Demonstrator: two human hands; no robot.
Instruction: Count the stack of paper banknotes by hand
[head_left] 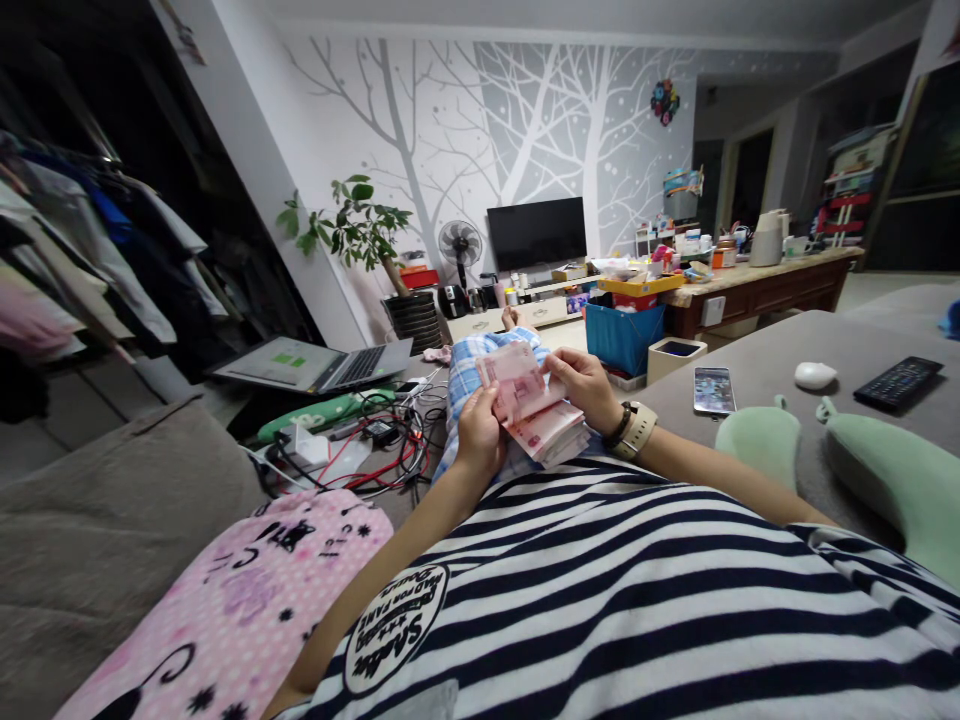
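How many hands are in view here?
2: the left hand holds the banknotes at their left side; the right hand grips them at the right. No others show.

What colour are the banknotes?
Pinkish red with paler areas; the banknotes show best in the head view.

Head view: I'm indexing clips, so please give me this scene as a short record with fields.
Left hand: holding pink banknotes
Right hand: fingers gripping the right side of the banknotes
Right wrist: watch with a pale strap
To the left: open laptop, screen lit; tangled cables
To the right: phone, remote control
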